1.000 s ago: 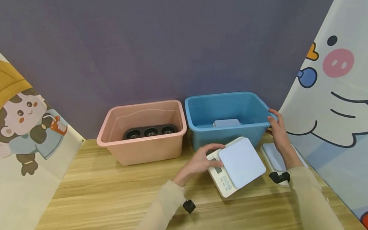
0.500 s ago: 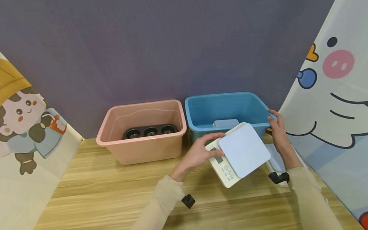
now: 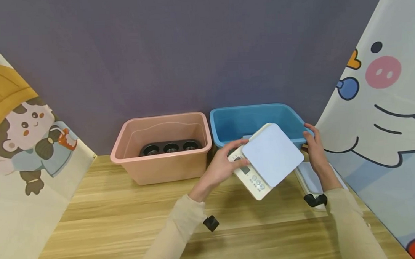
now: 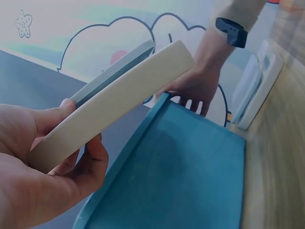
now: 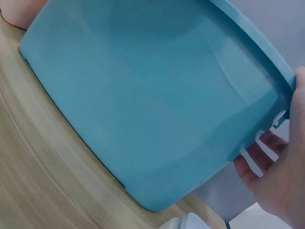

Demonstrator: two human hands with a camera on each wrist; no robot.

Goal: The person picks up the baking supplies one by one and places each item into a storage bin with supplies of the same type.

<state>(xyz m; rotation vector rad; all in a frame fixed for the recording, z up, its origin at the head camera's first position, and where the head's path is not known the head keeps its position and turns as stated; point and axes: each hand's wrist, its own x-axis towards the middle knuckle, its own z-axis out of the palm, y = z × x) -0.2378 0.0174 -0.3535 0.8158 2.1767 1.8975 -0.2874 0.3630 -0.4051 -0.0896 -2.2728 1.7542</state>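
Observation:
My left hand (image 3: 223, 164) grips a white kitchen scale (image 3: 273, 154) by its display end, thumb on top and fingers beneath. The scale is raised and tilted, its far corner overlapping the front rim of the blue bin (image 3: 253, 109) in the head view. From the left wrist view the scale (image 4: 112, 107) shows edge-on, above the rim of the bin (image 4: 190, 157). My right hand (image 3: 314, 146) holds the bin's right front corner. In the right wrist view its fingers (image 5: 257, 157) lie against the bin's outer side. Inside the bin, a pale flat thing is mostly hidden behind the held scale.
A second white scale (image 3: 310, 179) lies on the wooden table (image 3: 135, 227) under my right forearm. To the left of the blue bin stands a pink bin (image 3: 164, 171) with a dark muffin pan (image 3: 170, 146) inside. A grey wall (image 3: 157, 55) rises behind both bins.
My left hand has lifted the scale up and away from the table, toward the blue bin's rim. My right hand has kept its place at the bin's corner.

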